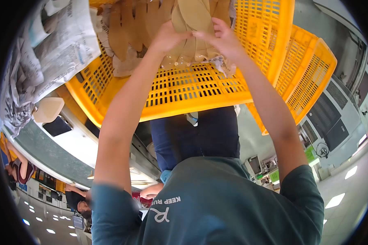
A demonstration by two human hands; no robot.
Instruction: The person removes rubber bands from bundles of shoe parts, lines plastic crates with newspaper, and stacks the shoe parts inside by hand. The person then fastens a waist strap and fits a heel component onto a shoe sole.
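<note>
Two overlapping tan shoe insoles (195,15) are held up over the basket. My left hand (170,36) grips their left edge near the lower end, with its fingers partly behind them. From the other side, my right hand (226,40) pinches them, thumb across the bottom and fingers curled along the right edge. Below both hands lies a yellow plastic basket (192,87) with slotted walls. Inside it are several more tan insoles (140,25) in a row, with clear plastic wrap (223,65) around some of them.
More yellow baskets (306,69) stand at the right. On the left are newspaper sheets (71,45), a dark phone (58,126) and a beige block-like piece (49,109) on a work surface. Other people (75,198) are at the lower left.
</note>
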